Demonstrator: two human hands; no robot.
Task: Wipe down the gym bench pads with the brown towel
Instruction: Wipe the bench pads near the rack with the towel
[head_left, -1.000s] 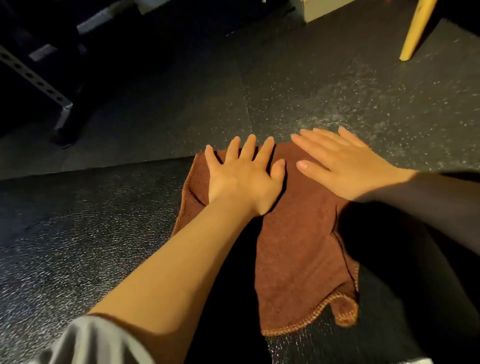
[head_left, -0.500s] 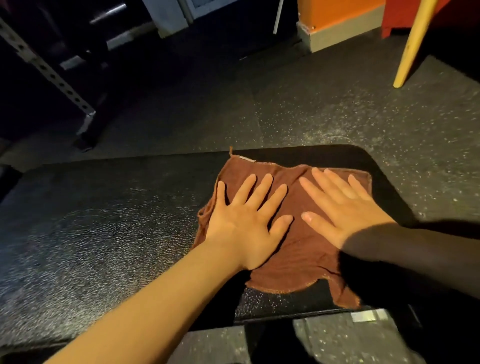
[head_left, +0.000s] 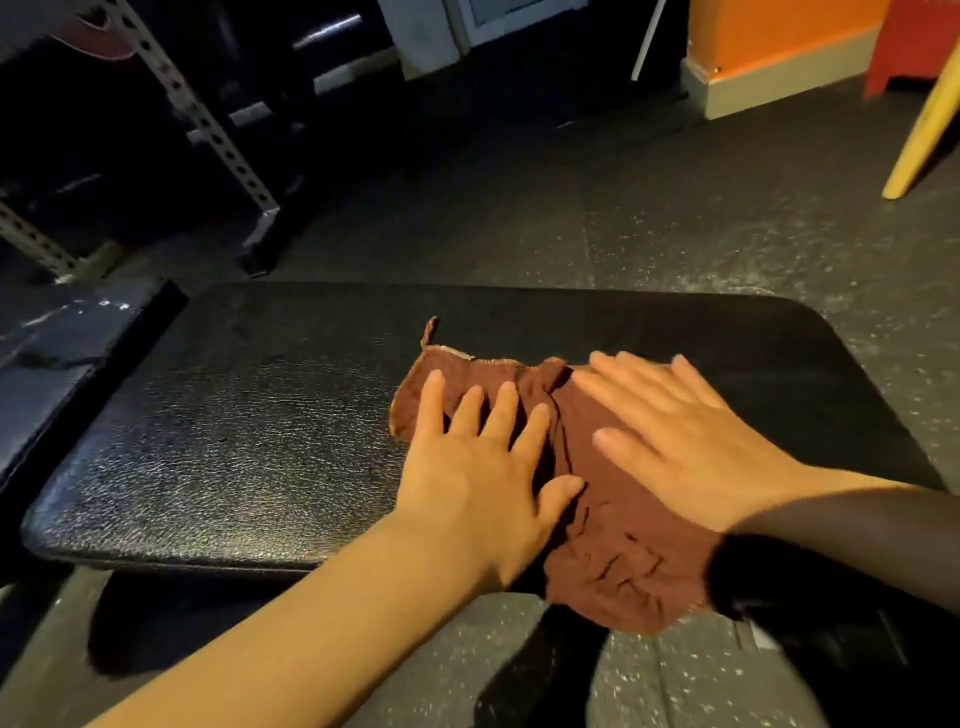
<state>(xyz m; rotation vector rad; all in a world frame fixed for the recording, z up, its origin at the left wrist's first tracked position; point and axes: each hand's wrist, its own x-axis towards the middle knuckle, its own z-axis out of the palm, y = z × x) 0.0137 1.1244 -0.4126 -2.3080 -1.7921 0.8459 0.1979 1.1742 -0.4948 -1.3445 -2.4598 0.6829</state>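
The brown towel (head_left: 618, 551) lies bunched on the right half of a black textured bench pad (head_left: 234, 441), and its near edge hangs over the pad's front edge. My left hand (head_left: 478, 467) presses flat on the towel's left part with fingers spread. My right hand (head_left: 680, 436) presses flat on the towel's right part, fingers straight and pointing left. Both palms hide the towel's middle.
A second black pad (head_left: 67, 343) adjoins at the left. A perforated steel rack upright (head_left: 208, 130) stands on the floor behind. A yellow leg (head_left: 919, 130) and an orange wall base (head_left: 769, 78) are at the far right. Speckled rubber floor surrounds the bench.
Both hands have drawn the towel toward me across the pad; it has bunched up and its near edge now hangs over the front edge. More of the pad shows.
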